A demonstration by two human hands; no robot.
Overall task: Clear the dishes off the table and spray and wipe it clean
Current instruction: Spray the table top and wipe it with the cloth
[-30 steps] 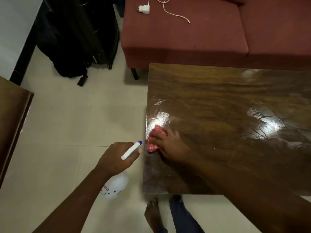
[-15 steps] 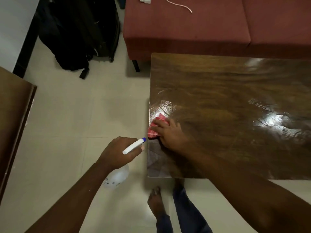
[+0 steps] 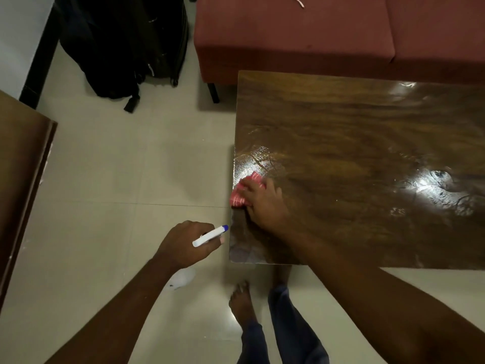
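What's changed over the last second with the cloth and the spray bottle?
Little has changed. The right hand still presses the red cloth at the table's left edge, having rubbed it slightly away from the near corner. The left hand still grips the spray bottle beside that corner, off the table. Nothing was picked up or let go.

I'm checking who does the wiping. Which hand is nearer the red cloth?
Right. The right hand presses on the cloth at the table edge; the left hand is off the table, holding the spray bottle.
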